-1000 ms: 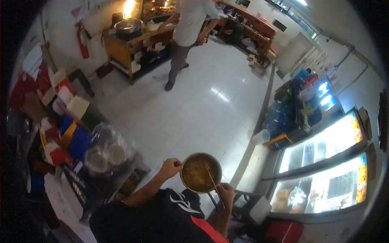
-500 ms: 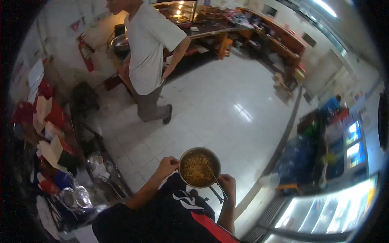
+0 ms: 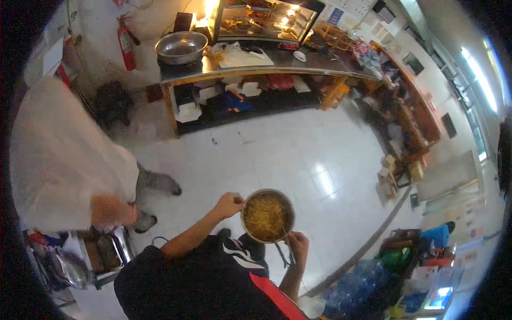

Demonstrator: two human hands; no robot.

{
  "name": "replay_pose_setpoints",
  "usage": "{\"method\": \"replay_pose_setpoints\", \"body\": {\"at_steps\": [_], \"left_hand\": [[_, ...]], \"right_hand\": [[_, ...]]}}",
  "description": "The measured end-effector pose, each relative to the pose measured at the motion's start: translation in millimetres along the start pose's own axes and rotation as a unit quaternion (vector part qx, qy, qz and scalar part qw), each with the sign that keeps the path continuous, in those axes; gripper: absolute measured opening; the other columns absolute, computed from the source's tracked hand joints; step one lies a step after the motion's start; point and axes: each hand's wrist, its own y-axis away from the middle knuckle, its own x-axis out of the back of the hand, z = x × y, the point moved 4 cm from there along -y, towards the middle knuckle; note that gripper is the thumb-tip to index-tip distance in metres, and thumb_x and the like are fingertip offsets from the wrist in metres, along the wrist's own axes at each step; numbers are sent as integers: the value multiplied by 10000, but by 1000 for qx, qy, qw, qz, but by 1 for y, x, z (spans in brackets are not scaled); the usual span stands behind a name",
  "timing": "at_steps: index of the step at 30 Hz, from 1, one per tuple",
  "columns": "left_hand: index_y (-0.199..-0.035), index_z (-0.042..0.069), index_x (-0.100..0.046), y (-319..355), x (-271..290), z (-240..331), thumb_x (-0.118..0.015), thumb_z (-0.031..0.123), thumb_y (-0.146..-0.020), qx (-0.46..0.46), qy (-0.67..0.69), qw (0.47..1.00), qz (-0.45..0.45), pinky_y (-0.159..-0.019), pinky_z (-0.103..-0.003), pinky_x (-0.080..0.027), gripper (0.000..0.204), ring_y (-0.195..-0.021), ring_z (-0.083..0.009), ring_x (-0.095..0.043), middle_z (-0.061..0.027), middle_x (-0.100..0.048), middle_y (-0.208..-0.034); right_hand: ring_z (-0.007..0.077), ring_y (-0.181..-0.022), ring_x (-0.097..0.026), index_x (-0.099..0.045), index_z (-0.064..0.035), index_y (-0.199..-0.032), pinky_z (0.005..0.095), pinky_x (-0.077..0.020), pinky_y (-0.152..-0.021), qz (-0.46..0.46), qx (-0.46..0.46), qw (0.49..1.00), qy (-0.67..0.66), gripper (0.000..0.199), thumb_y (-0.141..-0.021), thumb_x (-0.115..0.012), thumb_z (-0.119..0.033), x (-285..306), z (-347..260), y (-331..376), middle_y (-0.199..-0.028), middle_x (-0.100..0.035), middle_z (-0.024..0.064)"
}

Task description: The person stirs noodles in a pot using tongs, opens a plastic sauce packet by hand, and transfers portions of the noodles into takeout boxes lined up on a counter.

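A round metal bowl point(image 3: 268, 215) full of yellow noodles is held in front of my chest. My left hand point(image 3: 229, 204) grips its left rim. My right hand point(image 3: 297, 244) sits at the bowl's lower right edge, closed on thin metal tongs point(image 3: 284, 250) whose tips reach into the noodles. I am standing on a white tiled floor point(image 3: 277, 154).
A person in a light shirt point(image 3: 64, 165) passes close on my left, blurred. Ahead stands a wooden counter point(image 3: 256, 64) with a large metal basin point(image 3: 180, 47) and a lit glass display case point(image 3: 261, 18). A red fire extinguisher point(image 3: 127, 42) hangs on the far wall. Shelves and crates line the right side.
My view has swung toward the counter. The person in the light shirt has moved from ahead to my near left. Both hands keep their hold on bowl and tongs.
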Motion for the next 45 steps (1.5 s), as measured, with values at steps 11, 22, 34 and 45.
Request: {"method": "replay_pose_setpoints", "body": {"at_steps": [11,22,34,45], "left_hand": [[-824,-38,-649,-348,30,29,-696,120,-759,104,92,990,30,-611,-315,-494,178,-680,-168,-611,-122,-655,-737],[-809,-16,-663,-667,142,74,-676,83,-761,163,191,950,187,-584,-305,-484,111,-664,-131,-613,-85,-658,-705],[-822,20,-666,-1016,206,47,-706,212,-702,177,73,964,184,-655,-363,-480,230,-722,-243,-626,-150,-665,-790],[-791,-13,-645,-1111,206,29,-638,103,-775,282,173,876,352,-570,-333,-480,117,-626,-190,-613,-117,-646,-720]], "right_hand": [[144,-650,-606,-661,57,-865,271,-488,-606,-65,-12,998,-4,226,-782,-688,-151,-38,-101,-374,-751,-670,114],[152,-669,-616,-643,44,-866,291,-505,-620,-194,30,980,41,214,-793,-691,-151,-152,-282,-765,-739,-660,103],[135,-708,-590,-629,66,-896,261,-487,-652,-270,3,963,-21,225,-848,-630,-154,-233,-388,-1093,-833,-652,101],[186,-826,-636,-516,21,-1197,294,-538,-691,-516,-76,839,156,455,-872,-615,-281,-283,-507,-1234,-985,-651,121]]}}
